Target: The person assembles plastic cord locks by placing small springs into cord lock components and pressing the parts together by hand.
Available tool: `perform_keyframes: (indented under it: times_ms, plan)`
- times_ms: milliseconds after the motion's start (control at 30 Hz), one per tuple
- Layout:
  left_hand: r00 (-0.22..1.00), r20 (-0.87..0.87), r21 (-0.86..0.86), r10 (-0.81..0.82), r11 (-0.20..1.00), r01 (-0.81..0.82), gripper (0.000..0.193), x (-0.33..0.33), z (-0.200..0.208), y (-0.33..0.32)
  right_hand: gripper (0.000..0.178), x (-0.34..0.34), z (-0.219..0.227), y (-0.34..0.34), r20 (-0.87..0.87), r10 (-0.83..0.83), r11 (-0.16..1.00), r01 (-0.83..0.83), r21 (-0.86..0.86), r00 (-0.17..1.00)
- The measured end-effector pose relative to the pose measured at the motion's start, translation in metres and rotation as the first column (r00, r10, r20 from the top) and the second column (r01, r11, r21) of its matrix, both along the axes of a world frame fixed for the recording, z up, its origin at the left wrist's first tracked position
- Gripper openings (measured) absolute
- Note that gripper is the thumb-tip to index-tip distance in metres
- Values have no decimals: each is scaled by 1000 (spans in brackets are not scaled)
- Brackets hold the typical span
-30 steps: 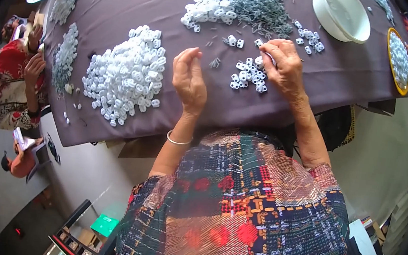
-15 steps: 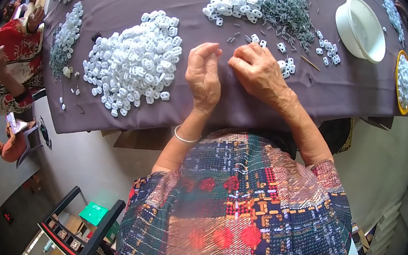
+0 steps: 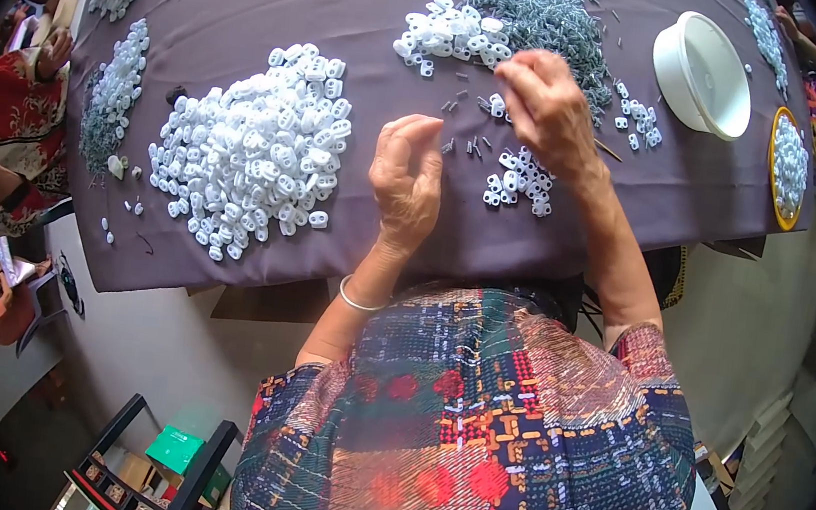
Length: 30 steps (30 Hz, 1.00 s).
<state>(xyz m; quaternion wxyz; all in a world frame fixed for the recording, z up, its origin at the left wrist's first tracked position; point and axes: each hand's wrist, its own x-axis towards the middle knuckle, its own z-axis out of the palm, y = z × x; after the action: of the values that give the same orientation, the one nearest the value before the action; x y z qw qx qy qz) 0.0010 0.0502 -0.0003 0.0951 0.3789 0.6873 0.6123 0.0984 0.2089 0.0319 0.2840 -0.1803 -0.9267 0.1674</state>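
Over the nr edge of the heap of thin grey metal-looking pins [image 3: 556, 15], R hand [image 3: 550, 110] hangs w/ fingertips bunched; can't tell if anything's btwn them. It's just moved up & away from L hand [image 3: 408, 169], so hands are apart & the small cluster of white two-holed plastic pieces [image 3: 520, 179], nr side of heap, shows clear. L hand, nr-left of heap: fingers curled, contents unclear. White plastic pile [image 3: 443, 37] adjoins heap's left; big white plastic pile [image 3: 260, 137] farther left; round white plastic tub [image 3: 672, 74] right of heap.

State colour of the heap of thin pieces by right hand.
Heap: bluish grey; clearest in head view.
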Motion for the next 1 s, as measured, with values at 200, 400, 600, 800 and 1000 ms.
perform_keyframes:
  times_ms: [200, 400, 600, 800, 1000]
  plan:
    - [1000, -27, 14, -4, 1000, 4, 12, 0, -4, 3, 27, -40, -17, 11, 128, 4, 990, -22, 138, 992]
    - [999, -38, 19, 7, 1000, -7, 12, 0, -3, 4, 29, -18, -10, -2, 102, 74, 992, -84, 97, 992]
    - [999, -42, 7, -14, 1000, 14, 13, 0, 1, 3, 25, 0, -8, -9, 137, 98, 989, -113, 100, 986]
    - [1000, -22, 19, -8, 1000, 8, 15, 4, 4, 0, 28, -33, -14, 0, 150, 98, 981, -121, 152, 984]
    - [1000, -9, 18, -15, 1000, 16, 15, 4, 3, 3, 29, -33, -13, 8, 129, 16, 986, -37, 165, 992]
